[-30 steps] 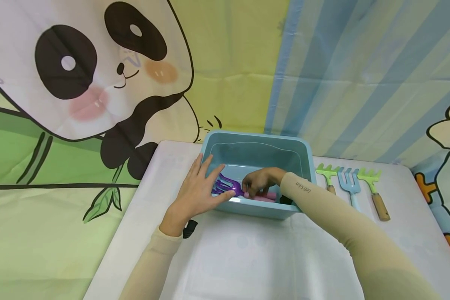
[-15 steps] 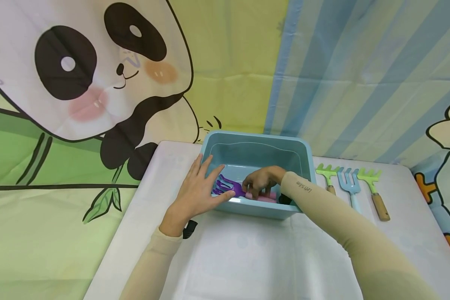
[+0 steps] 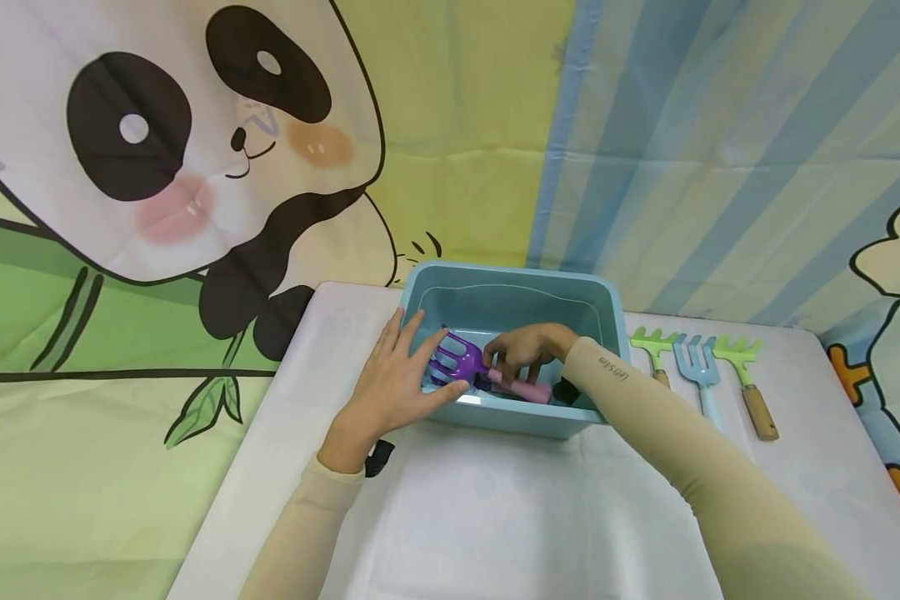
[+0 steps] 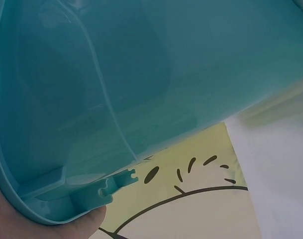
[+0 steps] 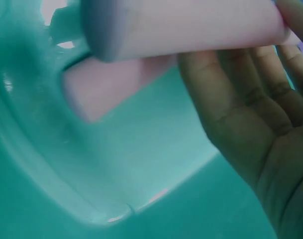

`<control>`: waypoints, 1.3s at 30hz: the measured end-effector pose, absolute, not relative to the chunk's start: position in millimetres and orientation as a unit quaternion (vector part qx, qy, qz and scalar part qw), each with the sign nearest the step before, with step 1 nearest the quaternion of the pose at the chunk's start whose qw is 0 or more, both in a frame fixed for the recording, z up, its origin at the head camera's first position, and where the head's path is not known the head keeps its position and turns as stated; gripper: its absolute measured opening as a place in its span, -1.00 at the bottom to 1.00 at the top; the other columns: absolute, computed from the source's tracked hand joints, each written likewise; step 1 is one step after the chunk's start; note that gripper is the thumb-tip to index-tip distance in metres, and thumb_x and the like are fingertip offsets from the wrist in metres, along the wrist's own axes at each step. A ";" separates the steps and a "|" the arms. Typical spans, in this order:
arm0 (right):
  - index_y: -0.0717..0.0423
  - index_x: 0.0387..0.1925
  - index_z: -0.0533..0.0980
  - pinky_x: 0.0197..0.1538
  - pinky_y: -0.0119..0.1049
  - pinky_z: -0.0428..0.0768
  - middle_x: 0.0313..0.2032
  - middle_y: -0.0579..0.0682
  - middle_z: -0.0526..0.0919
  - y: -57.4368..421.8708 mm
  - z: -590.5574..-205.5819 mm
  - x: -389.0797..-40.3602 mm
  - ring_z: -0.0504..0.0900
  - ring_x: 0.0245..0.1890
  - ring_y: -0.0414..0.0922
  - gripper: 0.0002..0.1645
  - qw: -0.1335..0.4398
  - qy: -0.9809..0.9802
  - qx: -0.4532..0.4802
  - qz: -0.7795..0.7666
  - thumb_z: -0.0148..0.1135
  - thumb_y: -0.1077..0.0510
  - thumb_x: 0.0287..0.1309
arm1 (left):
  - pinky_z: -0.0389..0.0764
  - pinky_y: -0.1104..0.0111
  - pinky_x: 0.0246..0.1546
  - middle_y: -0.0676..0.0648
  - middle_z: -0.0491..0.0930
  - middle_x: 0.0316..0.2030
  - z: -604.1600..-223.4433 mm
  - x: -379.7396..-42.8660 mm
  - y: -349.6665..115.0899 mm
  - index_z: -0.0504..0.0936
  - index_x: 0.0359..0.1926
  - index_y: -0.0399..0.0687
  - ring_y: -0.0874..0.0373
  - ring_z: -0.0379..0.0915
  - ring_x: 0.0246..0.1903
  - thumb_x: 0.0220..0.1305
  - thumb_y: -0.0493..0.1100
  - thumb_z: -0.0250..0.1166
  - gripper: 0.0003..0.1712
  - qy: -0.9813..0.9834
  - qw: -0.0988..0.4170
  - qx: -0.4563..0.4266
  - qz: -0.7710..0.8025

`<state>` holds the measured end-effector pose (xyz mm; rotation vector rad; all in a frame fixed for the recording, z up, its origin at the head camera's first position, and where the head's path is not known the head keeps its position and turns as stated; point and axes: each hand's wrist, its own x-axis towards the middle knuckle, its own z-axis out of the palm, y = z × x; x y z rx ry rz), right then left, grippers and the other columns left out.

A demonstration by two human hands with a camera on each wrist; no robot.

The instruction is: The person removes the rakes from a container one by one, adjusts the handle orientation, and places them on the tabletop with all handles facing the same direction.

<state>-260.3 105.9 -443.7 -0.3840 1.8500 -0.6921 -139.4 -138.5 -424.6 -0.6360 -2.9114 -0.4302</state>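
Inside a light-blue plastic tub (image 3: 506, 271), my right hand (image 3: 527, 348) pinches the pink handle (image 5: 191, 27) of a purple garden hand fork (image 3: 459, 362) between thumb and fingers. The fork's tines point left, towards my left hand. Below it in the right wrist view lies a second pink handle (image 5: 104, 88); the rest of that tool is mostly hidden. My left hand (image 3: 392, 379) rests over the tub's left front corner, fingers spread and thumb along the front rim. The left wrist view shows the tub's outer wall (image 4: 116, 74) with the hand at its rim.
Right of the tub, on the white-covered table (image 3: 495, 517), lie a green rake (image 3: 654, 343) partly behind the sleeve, a light-blue hand fork (image 3: 697, 367), and another green rake (image 3: 738, 357) with a wooden handle. A printed panda cloth (image 3: 457, 125) hangs behind.
My right hand has raised and turned the purple fork slightly off the tub floor, its head shifting up and right. The left hand stays on the tub corner.
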 end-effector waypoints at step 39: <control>0.34 0.29 0.20 -0.07 -0.02 0.65 0.11 0.38 0.40 173.6 -340.3 -250.0 0.57 -0.08 0.09 -0.40 0.439 0.774 -0.198 -0.411 0.21 0.30 0.32 | -0.30 0.00 0.47 -0.24 -0.01 0.52 -423.8 -139.6 -137.5 0.33 0.48 0.11 -0.23 -0.44 0.52 0.17 0.70 -0.18 0.09 -0.965 0.057 -0.211 -0.148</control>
